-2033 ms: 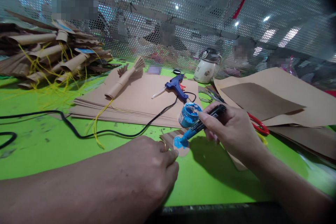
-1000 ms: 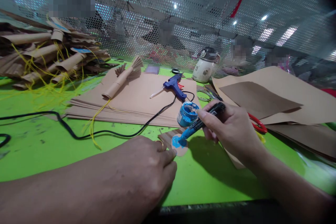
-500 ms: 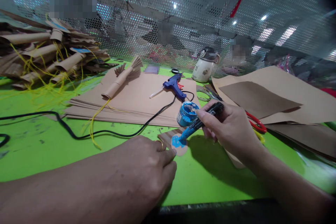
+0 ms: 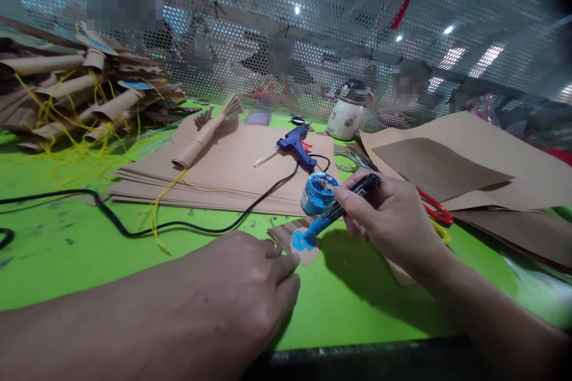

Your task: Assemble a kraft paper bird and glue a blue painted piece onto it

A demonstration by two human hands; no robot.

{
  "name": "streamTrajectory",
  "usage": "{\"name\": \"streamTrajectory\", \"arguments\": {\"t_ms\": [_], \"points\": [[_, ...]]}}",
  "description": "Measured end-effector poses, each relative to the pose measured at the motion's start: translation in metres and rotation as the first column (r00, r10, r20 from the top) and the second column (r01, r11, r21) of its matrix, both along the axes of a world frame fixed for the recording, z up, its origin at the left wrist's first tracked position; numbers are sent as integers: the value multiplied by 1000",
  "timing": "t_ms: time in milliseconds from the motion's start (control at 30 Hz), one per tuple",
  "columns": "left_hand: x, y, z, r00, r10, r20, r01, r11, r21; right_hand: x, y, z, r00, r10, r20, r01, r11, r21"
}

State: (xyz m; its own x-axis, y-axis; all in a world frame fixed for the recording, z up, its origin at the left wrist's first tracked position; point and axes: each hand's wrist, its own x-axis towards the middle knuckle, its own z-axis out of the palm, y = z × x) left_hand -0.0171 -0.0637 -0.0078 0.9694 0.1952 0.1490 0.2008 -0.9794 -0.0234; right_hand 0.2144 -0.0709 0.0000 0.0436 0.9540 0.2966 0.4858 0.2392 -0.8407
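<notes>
My right hand point(image 4: 384, 211) is closed round a black marker point(image 4: 342, 207) whose lower end is coated in blue paint. That painted end touches a small brown paper disc point(image 4: 308, 257), where a patch of wet blue covers the upper part. My left hand point(image 4: 252, 292), a ring on one finger, pins the disc's left edge to the table with a fingertip; its other fingers are curled and partly hidden. A pleated brown paper piece point(image 4: 286, 231) lies against the disc's upper left. Just behind stands an uncapped jar of blue paint point(image 4: 318, 195), smeared round its rim.
A blue glue gun point(image 4: 297, 146) and a rolled paper piece with yellow string point(image 4: 201, 140) lie on stacked brown sheets point(image 4: 250, 181). A black cord point(image 4: 179, 226) crosses the green table. Red-handled scissors point(image 4: 435, 208), a bottle point(image 4: 346, 113) and a heap of paper rolls point(image 4: 71, 92) surround these.
The marker's painted end has shifted very slightly on the disc, toward the left. Both hands hold nearly the same position.
</notes>
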Motion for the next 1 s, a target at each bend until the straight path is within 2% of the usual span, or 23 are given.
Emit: {"name": "streamTrajectory", "arguments": {"t_ms": [267, 500, 700, 867, 1000], "points": [[-1, 0, 0, 1000, -12, -4, 12, 1000, 17, 0, -2, 4, 999, -32, 7, 32, 999, -2], [1, 2, 0, 1000, -13, 7, 13, 1000, 23, 1, 1, 0, 1000, 15, 25, -15, 1000, -7], [-1, 1, -1, 1000, 4, 9, -4, 1000, 17, -1, -1, 5, 999, -43, 20, 44, 999, -22], [-1, 0, -1, 1000, 5, 0, -5, 1000, 7, -5, -5, 11, 994, -105, -42, 105, 994, 0], [-1, 0, -2, 1000, 10, 19, -10, 1000, 8, -6, -6, 10, 994, -84, -77, 84, 996, 0]]}}
